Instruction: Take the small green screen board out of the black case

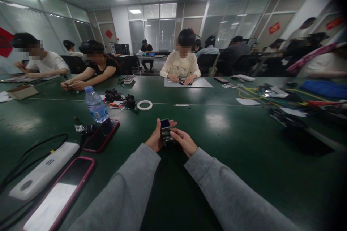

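Observation:
Between my hands, above the green table (217, 173), is a small circuit board with a dark screen (166, 133). My left hand (155, 137) is closed around the board's left side, its thumb up along the screen edge and fingertips showing behind. The fingers of my right hand (184, 140) pinch the board's right edge below the screen. Small components show on the lower half of the board, too small to name. Grey sleeves cover both my forearms.
Left of my arms lie a phone in a pink case (59, 195), a white device with a cable (46, 171), a red-edged phone (101, 135) and a water bottle (97, 105). A white ring (144, 105) lies farther off. A person (180, 61) sits opposite; cables (255, 94) lie at right.

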### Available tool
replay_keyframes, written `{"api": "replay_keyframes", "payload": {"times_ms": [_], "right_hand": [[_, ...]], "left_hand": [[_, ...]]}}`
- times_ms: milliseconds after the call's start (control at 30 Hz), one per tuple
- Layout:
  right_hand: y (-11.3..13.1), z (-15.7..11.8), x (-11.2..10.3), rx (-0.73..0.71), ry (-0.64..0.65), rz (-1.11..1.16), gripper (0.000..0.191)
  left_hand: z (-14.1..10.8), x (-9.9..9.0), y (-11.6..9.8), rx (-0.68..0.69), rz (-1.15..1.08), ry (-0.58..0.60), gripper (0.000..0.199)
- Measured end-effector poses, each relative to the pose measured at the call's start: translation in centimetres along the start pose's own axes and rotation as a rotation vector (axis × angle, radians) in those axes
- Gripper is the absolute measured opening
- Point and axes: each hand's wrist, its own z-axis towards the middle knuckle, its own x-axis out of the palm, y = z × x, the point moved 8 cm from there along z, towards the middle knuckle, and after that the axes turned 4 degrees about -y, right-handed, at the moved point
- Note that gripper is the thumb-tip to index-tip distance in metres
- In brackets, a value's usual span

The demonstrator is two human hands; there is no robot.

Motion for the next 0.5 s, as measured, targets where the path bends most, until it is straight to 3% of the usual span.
{"api": "replay_keyframes", "payload": {"times_ms": [200,500], "right_hand": [[-0.2,-0.6,0.7,0.153,0.105,0.078,0.053],[0.0,-1.6,1.7,0.238,0.194,0.146,0.058]], "left_hand": [[-0.4,0.4,0.0,0.020,0.019,0.016,0.065],[-1.3,1.5,-0.1,-0.007,0.104,0.097,0.058]]}}
